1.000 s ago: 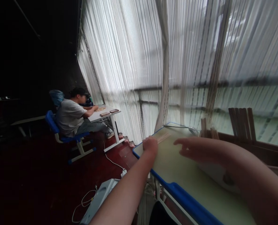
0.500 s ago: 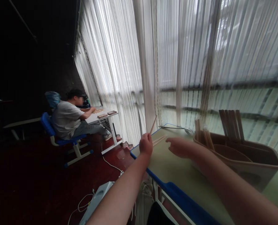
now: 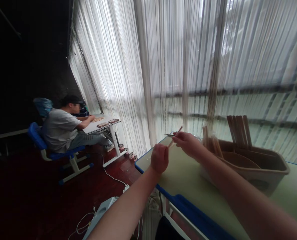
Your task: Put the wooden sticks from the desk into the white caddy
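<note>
My left hand (image 3: 160, 158) is closed around the lower end of thin wooden chopsticks (image 3: 171, 142), which slant up to the right; I cannot tell how many there are. Fingers of my right hand (image 3: 187, 141) pinch the same chopsticks near their upper part, and the tips stick out above them. Both hands are over the pale green table (image 3: 185, 180) near its far left corner. Behind my right hand lies a thin dark metal tool (image 3: 168, 135), mostly hidden.
Right of my right arm, a beige plastic bin (image 3: 278, 166) holds bundles of wooden sticks (image 3: 239, 131). Sheer curtains (image 3: 163, 66) hang behind the table. At left, another person (image 3: 60, 125) sits at a white table (image 3: 90, 128). Cables (image 3: 114, 178) lie on the floor.
My right hand has moved up and left from above the table to grip the chopsticks in my left hand. The view has turned slightly right.
</note>
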Tool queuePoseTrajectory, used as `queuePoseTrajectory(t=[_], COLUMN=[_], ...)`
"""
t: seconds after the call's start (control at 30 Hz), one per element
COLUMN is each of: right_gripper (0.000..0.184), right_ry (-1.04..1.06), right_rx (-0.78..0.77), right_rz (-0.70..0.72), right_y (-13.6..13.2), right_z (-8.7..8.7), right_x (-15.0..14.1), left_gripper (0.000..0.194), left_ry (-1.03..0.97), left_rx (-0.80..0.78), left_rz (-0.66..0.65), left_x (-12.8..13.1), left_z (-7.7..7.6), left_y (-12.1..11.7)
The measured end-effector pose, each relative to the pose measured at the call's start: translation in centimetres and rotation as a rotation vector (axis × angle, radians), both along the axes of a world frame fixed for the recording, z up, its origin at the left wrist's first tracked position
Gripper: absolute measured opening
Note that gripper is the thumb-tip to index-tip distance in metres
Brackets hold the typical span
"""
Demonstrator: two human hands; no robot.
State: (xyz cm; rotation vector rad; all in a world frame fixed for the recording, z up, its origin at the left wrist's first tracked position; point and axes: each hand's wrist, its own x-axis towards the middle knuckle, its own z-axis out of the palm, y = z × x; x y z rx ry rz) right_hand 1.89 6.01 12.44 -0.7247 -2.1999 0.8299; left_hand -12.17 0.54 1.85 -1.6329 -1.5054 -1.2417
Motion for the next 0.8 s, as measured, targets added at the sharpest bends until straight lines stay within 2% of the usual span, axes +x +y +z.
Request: queuePoseTrajectory(t=[0.1, 0.23, 0.47, 0.57, 0.7, 0.8], right_gripper=[0.022, 0.023, 0.025, 0.026, 0.027, 0.024], right_ry=[0.114, 0.131, 0.211, 0.163, 0.074, 0.036], right_rx=[-0.044, -0.029, -0.138, -0.081, 0.082, 0.101], right_rz=[0.075, 0.073, 0.160, 0.134, 0.015, 0.015], right_y=[0.1, -0.1, -0.1, -0.2, -0.9, -1.5], right_z=[0.0, 0.7, 1.6, 1.9, 2.7, 3.7], right_x=[0.0, 0.7, 1.4, 1.7, 2.5, 3.3], left_gripper=[0.013, 0.016, 0.016, 0.015, 0.014, 0.015], left_ry=[0.143, 0.158, 0.178, 0.161, 0.112, 0.010], left_rx=[-0.069, -0.123, -0.152, -0.145, -0.137, -0.110], left_rz=[-0.075, -0.086, -0.132, -0.144, -0.126, -0.121], left_x=[1.0, 1.3, 1.2, 1.4, 1.4, 1.9], left_z=[0.0, 0.3, 0.6, 0.5, 0.5, 1.0], left_y=[-0.2, -0.5, -0.5, -0.4, -0.4, 0.1])
